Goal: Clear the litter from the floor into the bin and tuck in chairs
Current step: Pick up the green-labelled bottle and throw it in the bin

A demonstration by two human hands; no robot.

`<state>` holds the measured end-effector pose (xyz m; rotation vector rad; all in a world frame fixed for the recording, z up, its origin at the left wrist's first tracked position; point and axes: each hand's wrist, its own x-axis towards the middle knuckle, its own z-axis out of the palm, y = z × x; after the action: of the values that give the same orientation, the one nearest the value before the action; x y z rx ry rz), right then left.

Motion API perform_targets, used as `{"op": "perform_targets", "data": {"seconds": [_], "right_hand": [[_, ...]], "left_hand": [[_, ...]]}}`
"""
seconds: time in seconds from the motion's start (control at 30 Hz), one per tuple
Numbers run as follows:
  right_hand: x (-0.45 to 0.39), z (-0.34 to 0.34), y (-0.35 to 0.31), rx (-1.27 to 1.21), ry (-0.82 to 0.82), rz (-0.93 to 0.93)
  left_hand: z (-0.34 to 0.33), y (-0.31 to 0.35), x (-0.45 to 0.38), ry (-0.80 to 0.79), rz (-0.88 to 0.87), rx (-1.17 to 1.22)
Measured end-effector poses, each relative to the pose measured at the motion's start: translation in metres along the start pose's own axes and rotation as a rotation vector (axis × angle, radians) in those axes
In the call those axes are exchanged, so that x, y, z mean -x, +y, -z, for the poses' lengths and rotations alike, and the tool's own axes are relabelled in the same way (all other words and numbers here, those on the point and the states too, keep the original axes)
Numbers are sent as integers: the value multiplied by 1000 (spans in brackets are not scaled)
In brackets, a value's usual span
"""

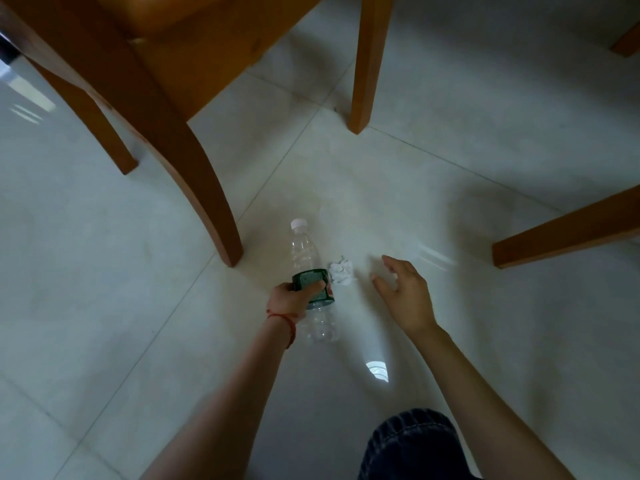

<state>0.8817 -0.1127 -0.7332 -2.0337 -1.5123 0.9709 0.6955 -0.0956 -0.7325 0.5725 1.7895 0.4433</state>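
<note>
A: What do we see, looking down from the head camera?

B: We see a pale tiled floor [104,271] and both bare forearms reaching forward over it. Our left hand [294,299] wraps its grip around a clear plastic bottle [310,271], fingers clamped over the dark green label at its middle. The bottle has a white cap that points away from us, and its base points back toward us.

A: Is the bottle lifted?

B: We cannot tell whether it rests on the floor or is just off it.

A: And the other hand?

B: Our right hand [403,289] hovers open, fingers apart and slightly bent, holding nothing. It is near a small crumpled white tissue [342,272] lying on the floor, just beside the bottle's label, between our two hands. The hand does not touch the tissue.

A: What else is around?

B: A wooden chair [156,81] stands at the upper left, its near leg planted just left of the bottle's cap. Another wooden leg [369,64] stands farther back at centre, and a slanted leg [568,230] enters from the right edge. A red string bracelet [287,323] circles our left wrist. A knee in dark fabric [412,445] shows at the bottom.
</note>
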Motion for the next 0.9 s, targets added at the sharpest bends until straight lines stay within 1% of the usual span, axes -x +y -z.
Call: {"op": "perform_targets", "data": {"seconds": [0.07,0.13,0.27,0.37,0.5,0.53,0.57,0.63,0.73,0.8,0.9], "right_hand": [[-6,-9,-7,-144,15,-95],[-12,-20,-14,-225,-13,-154],[-19,-42,-27,-219,-56,-142],[-23,-59,-31,-151,-62,-128],[-28,-74,-37,111,-98,-94],[-28,-75,-37,115,-111,-97],[-28,-77,-36,76,-125,-105],[-29,-78,-30,-12,-103,-127],[-27,-67,-27,-173,-42,-206],[-25,-58,-26,-331,-19,-284],[-20,-46,-22,-653,-56,-459]], "left_hand": [[10,2,2,-79,29,115],[19,3,5,-129,53,209],[33,2,8,-184,54,258],[43,-4,9,-200,49,273],[53,-14,9,-184,53,266],[55,-16,9,-181,60,273],[55,-18,10,-175,68,283],[56,-21,9,-167,78,295],[52,-23,7,-172,78,292],[48,-20,6,-183,76,284],[40,-13,6,-202,64,256]]}}
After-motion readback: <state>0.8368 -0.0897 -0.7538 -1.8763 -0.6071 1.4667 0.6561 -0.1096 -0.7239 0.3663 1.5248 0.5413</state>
